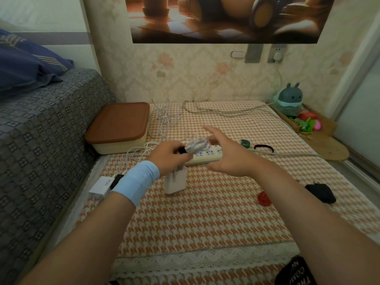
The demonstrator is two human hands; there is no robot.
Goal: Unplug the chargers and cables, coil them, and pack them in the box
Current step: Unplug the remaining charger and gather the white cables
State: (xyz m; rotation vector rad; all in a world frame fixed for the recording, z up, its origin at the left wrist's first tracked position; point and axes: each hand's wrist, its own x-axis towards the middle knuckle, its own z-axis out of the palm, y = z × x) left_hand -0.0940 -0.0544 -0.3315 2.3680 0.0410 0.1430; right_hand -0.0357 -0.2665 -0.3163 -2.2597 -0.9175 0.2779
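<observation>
Above the power strip point(205, 155), near the middle of the cloth-covered counter point(205, 219), the left hand point(167, 156) has its grip closed round a coil of pale cable point(197, 145), fingers curled about the coil's left end. A white charger point(175, 183) hangs below the fist on a short run of lead; whether its foot touches the cloth I cannot tell. Something small and dark sits in the grip beside the coil, too blurred to name. The right hand point(225, 156) is spread wide and holds nothing, its fingertips just beside the coil's right end. The bundle's long axis runs roughly left to right, from the left palm towards those fingers. The box point(121, 146) lies back and to the left of the loaded hand, against the bed point(51, 120), near but apart, and its brown lid point(118, 122) is on. So the nearer hand is the full one, while the empty one is on the far side and would have to reach across. By my judgement the lid must come off before anything goes in. A black strap point(264, 148) and a green strap point(244, 142) lie on the cloth to the right, handy if the coil wants tying. A second charger point(101, 185) by the left wrist and loose white cables point(167, 120) beside the box remain unpacked.
</observation>
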